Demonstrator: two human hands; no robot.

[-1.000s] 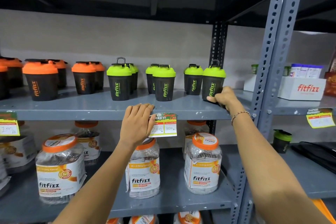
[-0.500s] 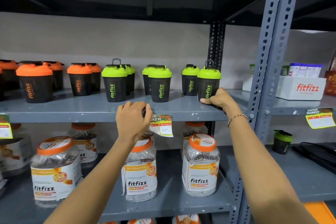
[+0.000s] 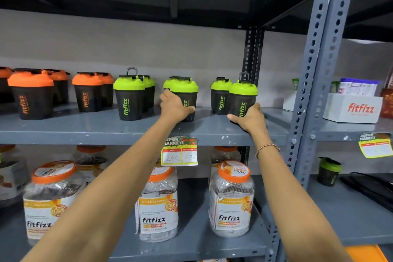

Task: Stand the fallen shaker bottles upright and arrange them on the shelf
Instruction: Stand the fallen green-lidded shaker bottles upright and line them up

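Black shaker bottles stand upright in a row on the grey middle shelf (image 3: pixel 106 132): orange-lidded ones (image 3: pixel 32 95) at the left, green-lidded ones (image 3: pixel 129 98) from the centre to the right. My left hand (image 3: pixel 175 106) is wrapped around the lower body of the middle green-lidded shaker (image 3: pixel 185 89). My right hand (image 3: pixel 249 118) grips the base of the rightmost green-lidded shaker (image 3: pixel 243 95), which has its carry loop raised. Another green shaker (image 3: pixel 220 95) stands just behind and left of it.
A price tag (image 3: pixel 180 152) hangs from the shelf edge below my left hand. Clear fitfizz jars (image 3: pixel 232 198) with orange lids fill the lower shelf. A grey upright post (image 3: pixel 312 70) borders the right side; beyond it are a white fitfizz box (image 3: pixel 354 108) and one more shaker (image 3: pixel 328 171).
My left hand has left the price tag on the shelf edge and risen to grasp the middle green-lidded shaker. My right hand stays on the rightmost shaker.
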